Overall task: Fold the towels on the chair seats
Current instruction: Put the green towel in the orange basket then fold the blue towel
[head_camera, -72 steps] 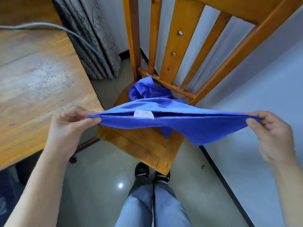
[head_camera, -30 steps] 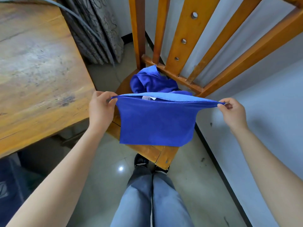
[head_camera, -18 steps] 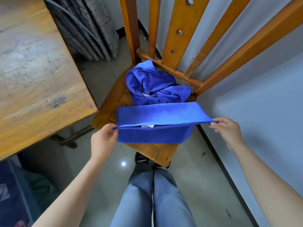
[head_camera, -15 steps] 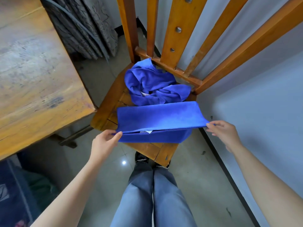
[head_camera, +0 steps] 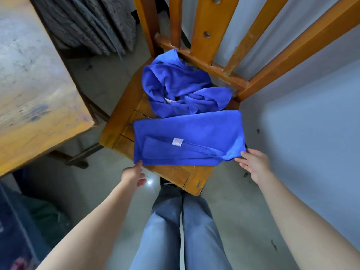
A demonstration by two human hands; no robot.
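A folded blue towel (head_camera: 194,131) lies flat on the front half of the wooden chair seat (head_camera: 124,117), its small white label facing up. Behind it, against the chair back, sits a crumpled blue towel (head_camera: 175,84). My left hand (head_camera: 133,175) is at the folded towel's near left corner, fingertips just touching the edge, fingers loose. My right hand (head_camera: 253,164) is at the near right corner, fingers spread and touching the cloth where it bunches slightly. Neither hand pinches the towel.
A worn wooden table (head_camera: 33,80) stands close on the left, its corner near the seat. The chair back slats (head_camera: 206,26) rise behind the towels. A grey wall (head_camera: 311,123) is on the right, a curtain (head_camera: 87,22) behind. My legs stand at the seat's front corner.
The folded towel, held up stretched between both hands, has been lowered onto the seat's front. Both hands have let go of its corners and now rest at its near edge.
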